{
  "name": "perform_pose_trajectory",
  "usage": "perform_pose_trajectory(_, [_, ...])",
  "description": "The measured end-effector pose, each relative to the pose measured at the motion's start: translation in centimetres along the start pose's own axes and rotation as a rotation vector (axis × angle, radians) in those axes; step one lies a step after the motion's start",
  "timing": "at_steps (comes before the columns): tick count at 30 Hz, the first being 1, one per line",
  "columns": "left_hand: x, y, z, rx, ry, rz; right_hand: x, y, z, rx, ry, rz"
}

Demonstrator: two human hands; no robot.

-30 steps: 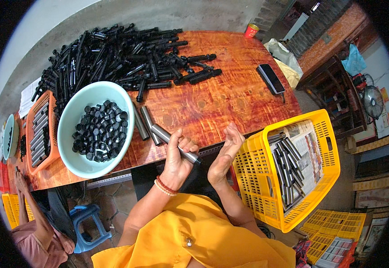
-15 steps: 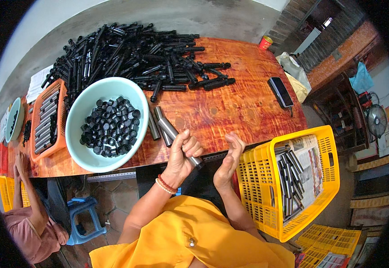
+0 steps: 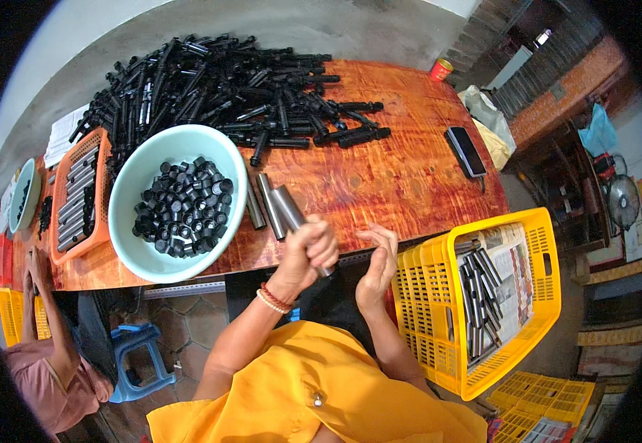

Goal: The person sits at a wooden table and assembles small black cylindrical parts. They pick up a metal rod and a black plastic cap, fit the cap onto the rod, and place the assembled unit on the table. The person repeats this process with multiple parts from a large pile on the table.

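My left hand (image 3: 308,249) is wrapped round a grey metal tube (image 3: 288,207), which slants over the table's front edge. The tube's upper end points away from me, and a bit of its lower end shows below my fist. To the right, my right hand (image 3: 375,269) is raised with its fingers stretched out and its palm turned toward the left hand; it holds nothing. Two more metal tubes (image 3: 255,208) lie on the table just left of the held one. Beside them stands a light-blue bowl (image 3: 123,236) with many small black caps (image 3: 184,210).
Black rod-shaped parts (image 3: 203,96) are heaped at the back of the wooden table (image 3: 402,162). A yellow crate (image 3: 428,325) with tubes on newspaper stands at right. Left are an orange basket (image 3: 99,240) of tubes and another person's hands (image 3: 37,269). A phone (image 3: 465,153) lies far right.
The tube in my left hand has become more upright and its lower end shows less. My left hand is slightly blurred. My right hand's fingers have tipped toward the left.
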State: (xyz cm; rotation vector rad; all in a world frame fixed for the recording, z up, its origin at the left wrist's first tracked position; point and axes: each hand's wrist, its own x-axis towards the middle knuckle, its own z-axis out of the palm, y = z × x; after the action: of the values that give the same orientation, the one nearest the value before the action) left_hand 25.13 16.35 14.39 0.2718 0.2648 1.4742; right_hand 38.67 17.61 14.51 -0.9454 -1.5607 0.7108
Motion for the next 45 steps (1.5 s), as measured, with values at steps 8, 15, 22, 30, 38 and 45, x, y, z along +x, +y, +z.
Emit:
perform_pose_trajectory(8, [4.9,-0.2,0.2,1.346,0.19,0.735,0.4,0.9,-1.3,-0.032,0.066,0.02])
perform_pose_trajectory(15, [7.8,-2.9,-7.0,1.388,0.178,0.636,0.0,2.4,-1.6,-0.029,0.039,0.012])
perform_pose_trajectory(22, [2.7,0.0,-2.4,1.353,0.184,0.702,1.7,1.4,-0.3,-0.029,0.054,0.018])
perform_pose_trajectory(30, [-7.1,1.4,-7.3,1.221,0.502,0.762,7.3,-2.4,8.0,-0.129,-0.389,-0.221])
perform_pose_trajectory(38, [-8.7,1.0,-9.5,1.359,0.659,0.76,9.0,-1.5,23.6,-0.786,-1.212,-0.643])
perform_pose_trajectory(45, [-8.9,1.7,-9.8,1.206,0.759,0.754,7.8,3.9,27.9,-0.784,-1.084,-0.986])
